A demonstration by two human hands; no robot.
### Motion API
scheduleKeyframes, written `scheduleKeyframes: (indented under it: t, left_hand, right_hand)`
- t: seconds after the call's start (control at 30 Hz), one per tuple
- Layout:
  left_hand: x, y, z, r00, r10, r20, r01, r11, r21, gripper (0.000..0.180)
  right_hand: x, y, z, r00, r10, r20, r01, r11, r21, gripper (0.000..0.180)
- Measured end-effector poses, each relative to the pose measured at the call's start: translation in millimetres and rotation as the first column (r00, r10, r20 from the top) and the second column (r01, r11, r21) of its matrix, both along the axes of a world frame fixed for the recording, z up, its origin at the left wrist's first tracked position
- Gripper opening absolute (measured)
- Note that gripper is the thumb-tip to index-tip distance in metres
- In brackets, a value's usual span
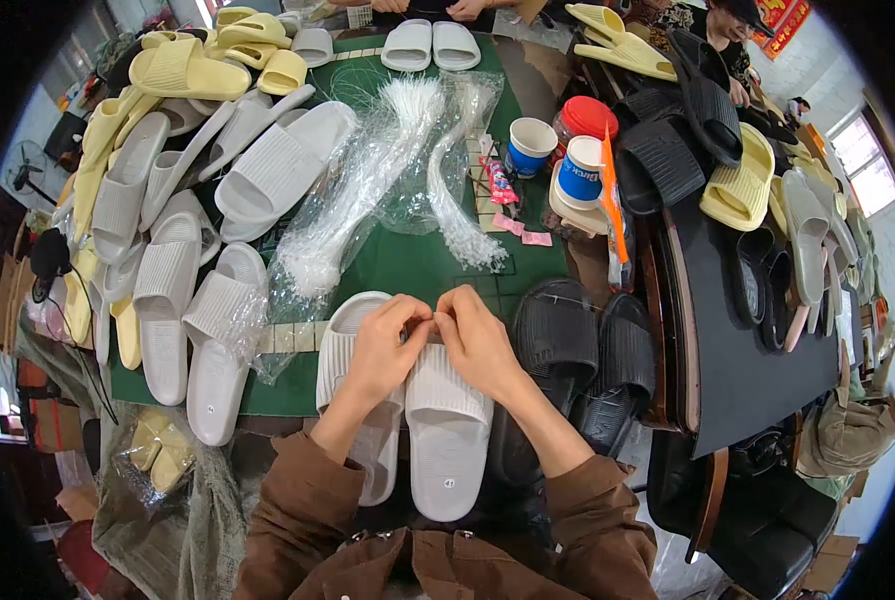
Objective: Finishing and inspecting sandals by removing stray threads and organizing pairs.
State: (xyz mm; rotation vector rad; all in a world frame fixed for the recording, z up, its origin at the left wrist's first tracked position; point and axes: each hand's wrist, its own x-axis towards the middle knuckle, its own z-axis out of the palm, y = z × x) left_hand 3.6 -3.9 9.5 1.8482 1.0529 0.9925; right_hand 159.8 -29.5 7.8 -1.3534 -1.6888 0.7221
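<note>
A pair of light grey slide sandals lies side by side at the table's near edge, a left slide (378, 460) and a right slide (449, 455). Over their straps, my left hand (387, 338) and my right hand (475, 342) meet, with thumbs and fingertips pinched together. Whatever is between the fingertips is too small to make out. Just right of my right hand sits a pair of black slides (557, 335). Beyond my hands, bundles of thin white plastic loop fasteners (407, 120) lie on clear plastic bags.
Grey slides (167, 290) and yellow slides (189, 70) pile up on the left. At the right are paper cups (530, 147), a red-lidded jar (588, 118) and a side table (757, 375) with more slides. Another person's hands (466, 9) show at the far edge.
</note>
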Motion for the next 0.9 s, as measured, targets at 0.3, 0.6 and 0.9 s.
scheduleKeyframes:
  t: [0.3,0.6,0.9]
  left_hand:
    - [2,1,7,1.000,-0.018,-0.016,0.018,1.000,0.019,0.009]
    - [-1,1,0,0.999,0.008,-0.033,-0.008,1.000,0.014,0.009]
    - [-1,0,-3,1.000,0.013,-0.014,-0.012,1.000,0.018,0.008]
  right_hand:
    - [2,1,-11,0.994,-0.028,-0.108,0.032,0.999,0.040,0.010]
    - [-2,1,-6,0.998,-0.029,-0.047,0.032,0.998,0.053,0.008]
    - [-3,0,-4,0.999,-0.031,-0.013,0.031,0.999,0.019,0.009]
